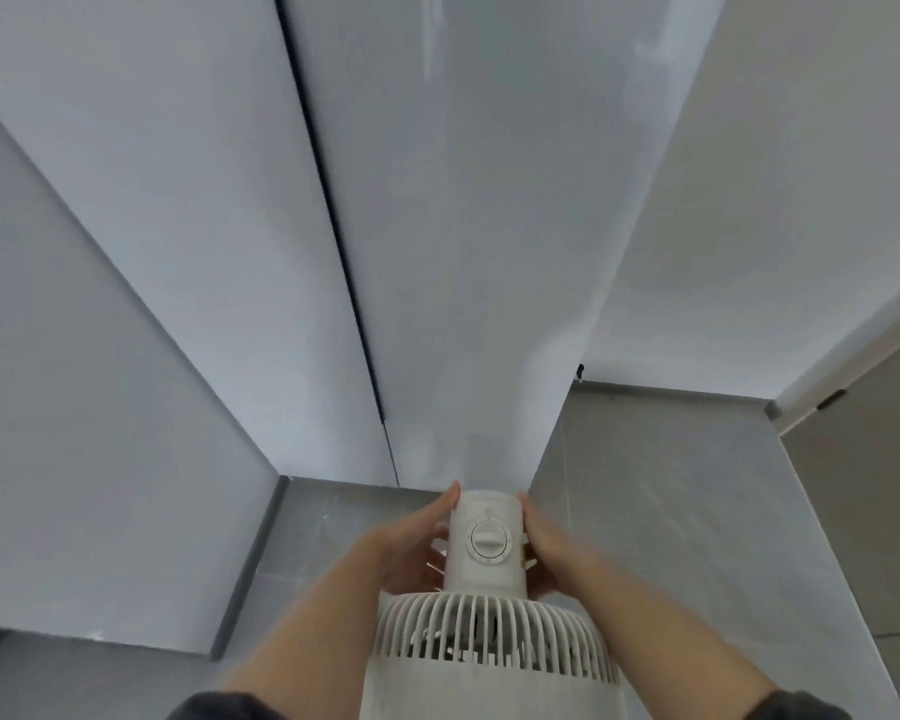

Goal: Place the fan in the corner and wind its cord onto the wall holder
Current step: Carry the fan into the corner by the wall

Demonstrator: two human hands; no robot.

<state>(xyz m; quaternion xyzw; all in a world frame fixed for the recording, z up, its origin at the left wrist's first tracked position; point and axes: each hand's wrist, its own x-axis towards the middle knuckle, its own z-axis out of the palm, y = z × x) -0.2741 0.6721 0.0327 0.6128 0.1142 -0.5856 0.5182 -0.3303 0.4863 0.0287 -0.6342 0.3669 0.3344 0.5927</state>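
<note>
Both hands clasp the fan by its motor housing. The left hand curls round the left flank and the right hand round the right, with the dial bare between them; neither is nearer. The fan is straight ahead over the grey tiled floor. Its base is out of sight, so I cannot tell whether it stands or is lifted. Its long axis runs away from the person, ribbed rear grille nearest, housing end pointing at the projecting white wall. A recessed corner lies ahead and left, probably the way to go. No cord shows. A small dark fitting on the wall's edge is too small to identify.
</note>
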